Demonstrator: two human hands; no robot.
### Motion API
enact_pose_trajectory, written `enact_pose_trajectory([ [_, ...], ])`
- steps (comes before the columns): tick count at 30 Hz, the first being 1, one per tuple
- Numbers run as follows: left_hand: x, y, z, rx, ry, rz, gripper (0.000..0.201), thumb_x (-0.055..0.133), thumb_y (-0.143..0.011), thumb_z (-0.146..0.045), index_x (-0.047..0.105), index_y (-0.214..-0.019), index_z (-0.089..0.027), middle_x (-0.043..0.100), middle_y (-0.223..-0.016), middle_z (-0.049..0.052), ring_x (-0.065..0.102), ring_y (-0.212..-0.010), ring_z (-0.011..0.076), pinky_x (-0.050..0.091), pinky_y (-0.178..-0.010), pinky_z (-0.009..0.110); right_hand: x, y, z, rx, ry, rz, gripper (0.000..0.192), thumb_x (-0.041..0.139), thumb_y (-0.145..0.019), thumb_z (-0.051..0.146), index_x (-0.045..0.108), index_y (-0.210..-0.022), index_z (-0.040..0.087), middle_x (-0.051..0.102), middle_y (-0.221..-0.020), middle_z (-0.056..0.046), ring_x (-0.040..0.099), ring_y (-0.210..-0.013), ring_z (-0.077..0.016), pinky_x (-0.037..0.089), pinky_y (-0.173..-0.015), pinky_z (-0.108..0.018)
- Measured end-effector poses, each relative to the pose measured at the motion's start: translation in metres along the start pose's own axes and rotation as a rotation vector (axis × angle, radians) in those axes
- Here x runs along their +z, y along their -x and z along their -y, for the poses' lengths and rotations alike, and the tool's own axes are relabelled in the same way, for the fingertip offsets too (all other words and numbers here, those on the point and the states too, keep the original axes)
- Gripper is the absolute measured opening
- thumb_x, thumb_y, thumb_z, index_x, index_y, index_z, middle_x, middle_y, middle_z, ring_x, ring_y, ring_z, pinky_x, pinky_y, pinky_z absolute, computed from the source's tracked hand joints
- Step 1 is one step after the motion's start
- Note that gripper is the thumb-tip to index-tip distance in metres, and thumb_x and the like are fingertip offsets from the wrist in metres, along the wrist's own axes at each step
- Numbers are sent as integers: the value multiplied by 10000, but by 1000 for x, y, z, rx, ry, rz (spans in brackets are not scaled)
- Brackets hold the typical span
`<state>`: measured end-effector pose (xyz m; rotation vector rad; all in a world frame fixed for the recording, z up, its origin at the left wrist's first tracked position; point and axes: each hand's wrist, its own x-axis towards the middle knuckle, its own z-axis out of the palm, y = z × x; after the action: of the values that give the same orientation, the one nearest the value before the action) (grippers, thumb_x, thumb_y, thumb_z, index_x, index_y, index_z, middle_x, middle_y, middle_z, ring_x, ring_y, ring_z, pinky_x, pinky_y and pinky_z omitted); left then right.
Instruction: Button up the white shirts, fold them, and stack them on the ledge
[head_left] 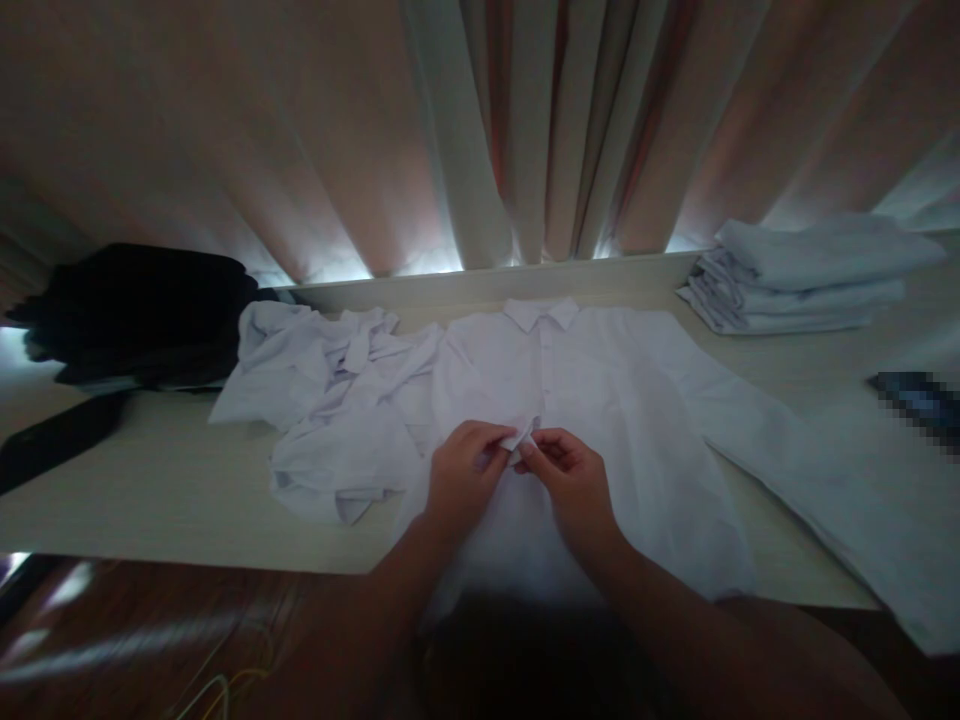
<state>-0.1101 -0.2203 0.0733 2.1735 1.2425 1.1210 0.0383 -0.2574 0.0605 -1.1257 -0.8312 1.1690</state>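
Note:
A white collared shirt (600, 400) lies flat and face up on a pale table (150, 480), collar toward the curtain, one sleeve stretched out to the right. My left hand (461, 475) and my right hand (570, 480) meet at the shirt's front placket, about midway down. Both pinch a small fold of the white fabric between thumb and fingers. The lower hem of the shirt hangs toward me over the table's front edge.
A crumpled white garment (337, 410) lies left of the shirt. Folded white clothes (802, 275) are stacked at the back right. A dark bundle (142, 315) sits at the back left. Curtains (480, 130) hang behind, and a blurred dark item (915, 400) lies at right.

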Motion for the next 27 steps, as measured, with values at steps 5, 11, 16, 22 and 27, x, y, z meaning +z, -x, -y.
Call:
enact_pose_trajectory([
  [5, -1, 0, -12, -90, 250, 54, 184, 605, -893, -273, 754, -974, -202, 738, -958, 76, 668, -897, 200, 524, -834, 309, -2, -2, 3, -12, -12, 7, 253, 798, -749, 414, 691, -822, 196, 695, -716, -10, 648, -661, -155, 546, -668, -306],
  [11, 0, -6, -12, -492, 463, 107, 208, 688, -834, -354, 766, -899, -172, 757, -835, 54, 670, -746, 188, 517, -673, 275, -2, -4, 1, 15, -16, 46, 255, 799, -732, 417, 681, -800, 202, 689, -718, -4, 644, -670, -156, 549, -683, -311],
  [16, -1, -6, -6, -483, 408, 159, 193, 746, -792, -342, 763, -896, -180, 763, -866, 55, 699, -793, 197, 538, -754, 299, 0, -6, -8, 65, -92, 57, 258, 789, -743, 420, 684, -818, 196, 680, -746, -1, 640, -690, -150, 567, -736, -328],
  [22, -10, -8, -3, -364, 230, 41, 75, 675, -831, -251, 707, -822, -184, 719, -823, 22, 657, -752, 155, 515, -717, 259, 2, -7, -14, 132, -232, 64, 203, 781, -774, 358, 700, -866, 196, 706, -850, -17, 656, -772, -149, 572, -768, -312],
  [27, -16, -13, 11, -314, 73, -10, 77, 628, -837, -188, 696, -875, -186, 708, -834, 22, 640, -764, 153, 512, -747, 266, 3, -8, -16, 180, -258, 60, 208, 786, -778, 359, 696, -854, 188, 707, -810, -15, 657, -720, -141, 569, -739, -305],
])
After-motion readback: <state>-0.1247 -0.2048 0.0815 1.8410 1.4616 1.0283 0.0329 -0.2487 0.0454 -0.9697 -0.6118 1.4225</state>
